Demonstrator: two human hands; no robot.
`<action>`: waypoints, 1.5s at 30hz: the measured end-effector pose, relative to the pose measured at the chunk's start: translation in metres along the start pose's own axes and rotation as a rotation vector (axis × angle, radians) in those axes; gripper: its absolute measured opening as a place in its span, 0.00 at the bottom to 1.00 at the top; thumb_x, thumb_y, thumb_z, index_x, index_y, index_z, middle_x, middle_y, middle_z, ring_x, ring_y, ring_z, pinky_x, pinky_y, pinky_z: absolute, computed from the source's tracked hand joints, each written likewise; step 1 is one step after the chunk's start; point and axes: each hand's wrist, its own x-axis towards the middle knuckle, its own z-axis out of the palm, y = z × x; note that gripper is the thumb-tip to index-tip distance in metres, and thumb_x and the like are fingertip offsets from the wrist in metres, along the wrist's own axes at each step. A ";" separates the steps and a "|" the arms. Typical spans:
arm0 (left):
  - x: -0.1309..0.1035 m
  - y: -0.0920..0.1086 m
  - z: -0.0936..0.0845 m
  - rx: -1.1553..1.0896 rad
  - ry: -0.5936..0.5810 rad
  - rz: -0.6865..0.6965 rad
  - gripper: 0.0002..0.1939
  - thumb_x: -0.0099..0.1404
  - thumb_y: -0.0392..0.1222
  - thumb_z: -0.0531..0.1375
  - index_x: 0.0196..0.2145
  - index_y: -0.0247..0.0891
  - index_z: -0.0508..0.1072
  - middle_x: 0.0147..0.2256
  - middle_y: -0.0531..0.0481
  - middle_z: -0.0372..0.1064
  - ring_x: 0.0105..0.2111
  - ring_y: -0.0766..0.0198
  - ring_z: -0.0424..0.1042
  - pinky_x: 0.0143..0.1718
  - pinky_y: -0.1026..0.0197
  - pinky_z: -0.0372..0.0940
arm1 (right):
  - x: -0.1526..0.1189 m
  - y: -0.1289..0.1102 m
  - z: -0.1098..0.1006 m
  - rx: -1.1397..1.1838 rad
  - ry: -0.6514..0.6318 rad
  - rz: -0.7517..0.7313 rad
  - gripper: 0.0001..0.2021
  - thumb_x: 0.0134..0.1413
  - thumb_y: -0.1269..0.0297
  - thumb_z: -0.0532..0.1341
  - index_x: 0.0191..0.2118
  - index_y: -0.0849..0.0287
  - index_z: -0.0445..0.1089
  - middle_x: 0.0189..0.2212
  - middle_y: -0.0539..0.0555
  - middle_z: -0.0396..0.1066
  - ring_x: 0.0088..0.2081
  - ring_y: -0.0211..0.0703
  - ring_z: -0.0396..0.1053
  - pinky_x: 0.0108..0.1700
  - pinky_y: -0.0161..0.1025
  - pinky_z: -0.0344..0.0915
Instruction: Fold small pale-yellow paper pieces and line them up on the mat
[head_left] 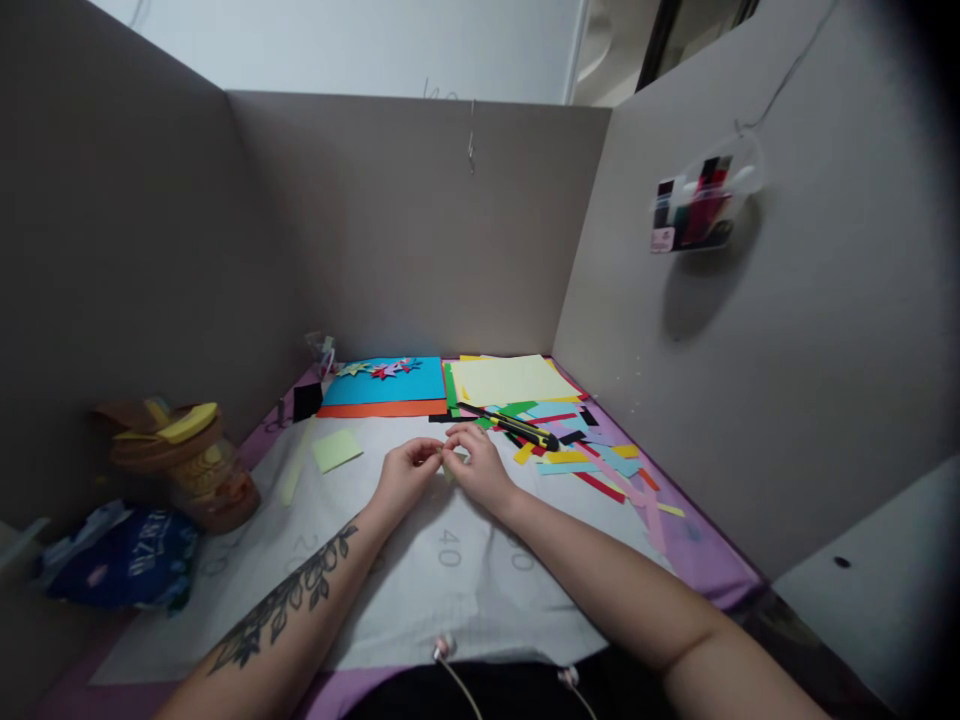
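Note:
My left hand (407,470) and my right hand (481,470) meet over the middle of the white sheet. Fingertips of both hands pinch a small pale green piece of paper (451,472), mostly hidden by the fingers; its folds are too small to make out. To the left of my hands lies a pale green paper square (337,450), with a pale green strip (298,465) beside it. Just beyond my right hand rests a black and yellow utility knife (517,428).
Cut coloured paper strips (592,460) litter the right side. Paper stars (386,370) sit on blue paper (427,383) at the back, beside a pale yellow stack (517,380). A lidded cup (214,480) and blue packet (124,560) stand left. Grey partitions (420,220) enclose the table.

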 end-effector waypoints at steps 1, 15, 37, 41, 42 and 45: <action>-0.001 0.001 0.000 0.027 0.001 0.009 0.08 0.53 0.39 0.60 0.31 0.35 0.75 0.30 0.49 0.74 0.29 0.65 0.70 0.32 0.65 0.63 | 0.000 -0.001 0.000 -0.009 -0.007 -0.016 0.04 0.48 0.73 0.58 0.27 0.58 0.67 0.37 0.54 0.67 0.44 0.45 0.63 0.48 0.43 0.58; -0.001 0.002 0.000 -0.079 0.048 0.040 0.11 0.52 0.39 0.61 0.34 0.36 0.66 0.27 0.53 0.69 0.28 0.67 0.70 0.30 0.66 0.63 | -0.003 0.002 -0.002 0.150 -0.100 0.133 0.05 0.51 0.67 0.56 0.35 0.58 0.66 0.32 0.51 0.70 0.34 0.40 0.67 0.38 0.37 0.64; 0.002 0.012 -0.008 -0.233 0.162 -0.076 0.15 0.50 0.43 0.64 0.33 0.35 0.67 0.24 0.55 0.66 0.24 0.68 0.66 0.27 0.66 0.60 | 0.001 0.004 0.000 0.475 -0.060 0.295 0.11 0.45 0.66 0.59 0.37 0.57 0.60 0.24 0.45 0.63 0.26 0.36 0.64 0.30 0.33 0.60; 0.001 0.011 -0.006 -0.227 0.139 -0.053 0.14 0.50 0.43 0.63 0.32 0.35 0.66 0.25 0.55 0.66 0.25 0.68 0.67 0.28 0.66 0.62 | -0.003 0.000 0.002 0.448 -0.136 0.327 0.15 0.45 0.65 0.60 0.41 0.56 0.60 0.24 0.45 0.64 0.27 0.36 0.64 0.29 0.33 0.60; 0.000 0.011 -0.006 -0.227 0.130 -0.052 0.14 0.50 0.43 0.63 0.32 0.35 0.66 0.25 0.55 0.66 0.25 0.68 0.67 0.29 0.66 0.62 | -0.003 -0.001 0.002 0.433 -0.148 0.341 0.15 0.44 0.65 0.61 0.41 0.56 0.60 0.24 0.45 0.64 0.26 0.36 0.64 0.28 0.33 0.60; 0.001 0.011 -0.007 -0.202 0.124 -0.062 0.14 0.49 0.42 0.63 0.33 0.36 0.66 0.25 0.55 0.68 0.26 0.67 0.69 0.29 0.65 0.62 | -0.002 0.000 0.001 0.381 -0.119 0.383 0.15 0.43 0.65 0.61 0.40 0.56 0.60 0.22 0.44 0.64 0.22 0.35 0.62 0.26 0.32 0.58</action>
